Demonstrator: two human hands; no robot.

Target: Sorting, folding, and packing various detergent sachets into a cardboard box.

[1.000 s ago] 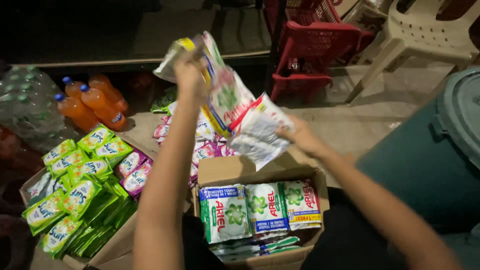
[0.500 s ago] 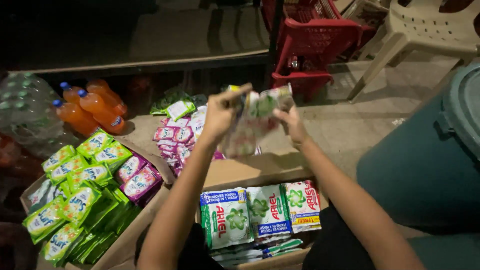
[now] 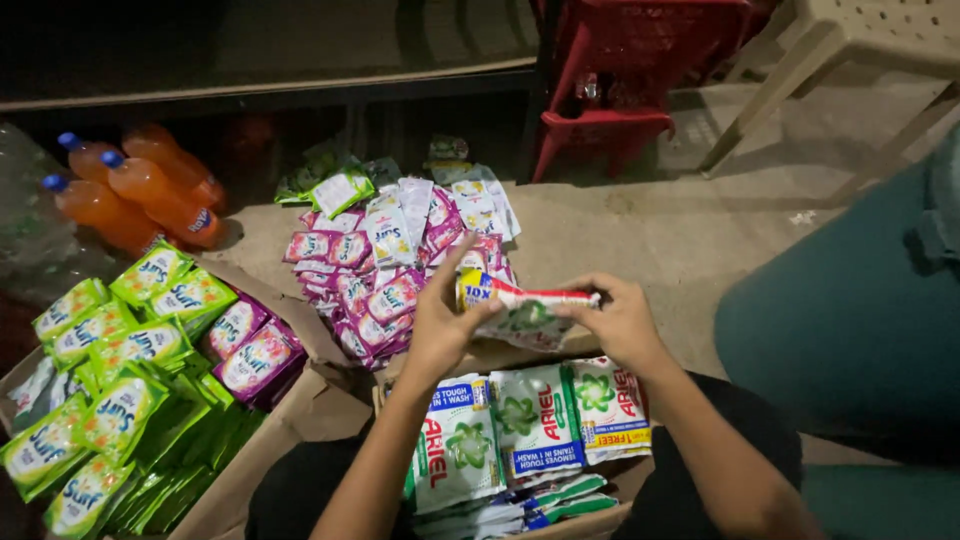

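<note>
- The open cardboard box point(image 3: 600, 500) sits right below my hands, at my lap, with white-and-green detergent sachets point(image 3: 535, 420) standing in a row inside it.
- Beside it on the left I see a bigger carton point(image 3: 240, 480) of green and pink sachets point(image 3: 130, 350), and ahead a loose heap of pink sachets point(image 3: 390, 270) on the floor.
- I hold a folded strip of sachets point(image 3: 525, 310) just above the box, between both hands, roughly level.
- My left hand point(image 3: 440, 325) is clamped on its left end, thumb up over the top edge.
- My right hand point(image 3: 620, 320) pinches the right end, fingers curled under.
- I judge the strip light, limp and slick: thin plastic film with soft powder inside, so it sags and slides. Best gripped at the flat sealed seams between packets, both ends supported; squeezing a belly could burst it.
</note>
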